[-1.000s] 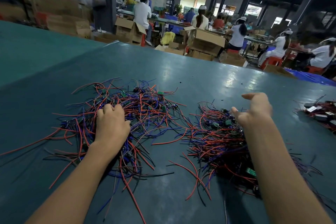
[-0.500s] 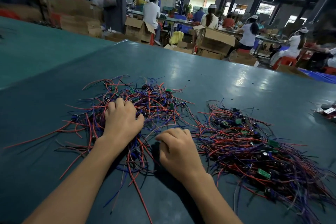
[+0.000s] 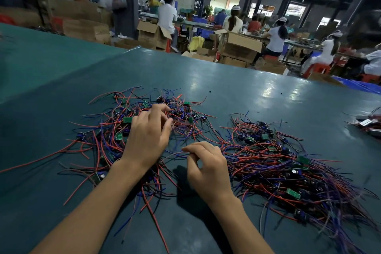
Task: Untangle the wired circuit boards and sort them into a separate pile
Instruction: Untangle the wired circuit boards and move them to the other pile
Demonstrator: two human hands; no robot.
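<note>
1. Since half a second ago the left hand has uncurled from a fist, its fingers now reaching forward into the tangle. The right hand, then a closed fist beside it, now pinches a thin wire between thumb and forefinger.
2. The tangle lies left of centre on the table, small green boards caught among red, blue and black leads. The left hand's bent fingertips and thumb appear to close on strands near its middle.
3. The sorted pile sits just to the right, its nearest leads crossing those of the tangle behind the right hand.
4. The step in hand looks like freeing one board. It would go best if the left hand pins the mass down while the right draws its wire out low and slowly, following it to its board.
5. If the lead snags, easing back and lifting the crossing strands should serve better than tugging, which could drag neighbours along or strain a solder joint.
6. Farther off, another bunch lies at the right edge; beyond the table, seated workers and boxes.
</note>
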